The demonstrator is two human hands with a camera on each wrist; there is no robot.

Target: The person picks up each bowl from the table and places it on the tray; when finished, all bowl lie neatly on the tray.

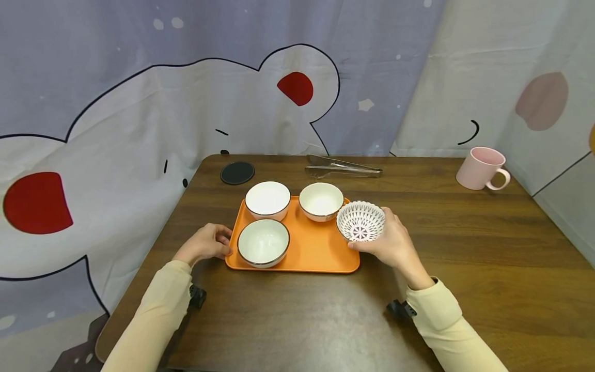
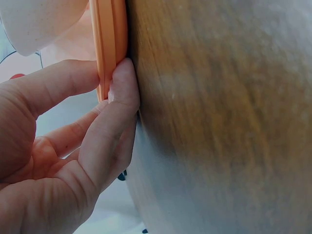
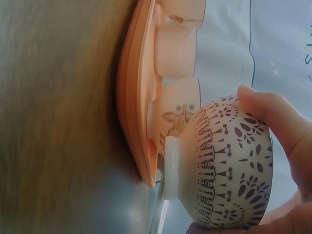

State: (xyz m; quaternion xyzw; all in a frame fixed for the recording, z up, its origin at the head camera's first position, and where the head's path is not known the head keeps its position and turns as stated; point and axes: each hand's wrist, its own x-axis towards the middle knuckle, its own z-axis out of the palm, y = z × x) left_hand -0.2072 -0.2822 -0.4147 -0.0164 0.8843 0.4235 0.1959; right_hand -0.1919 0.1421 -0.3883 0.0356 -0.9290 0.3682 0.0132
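My right hand (image 1: 393, 242) grips a patterned bowl (image 1: 360, 221) by its side, over the right end of an orange tray (image 1: 316, 253). In the right wrist view, this bowl (image 3: 229, 168) shows dark printed motifs and a white foot, held apart from the tray (image 3: 134, 83). My left hand (image 1: 206, 244) pinches the tray's left edge; in the left wrist view, fingers lie on both sides of the rim (image 2: 109, 44). On the tray stand a white bowl (image 1: 267, 199) at back left, a pale bowl (image 1: 263, 243) at front left and a cream bowl (image 1: 321, 200) at back right.
Metal tongs (image 1: 344, 166) lie behind the tray on the wooden table (image 1: 288, 315). A round black coaster (image 1: 237, 173) is at the back left. Far to the right stands a pink mug (image 1: 480, 169). A printed curtain (image 1: 195, 108) hangs behind the table.
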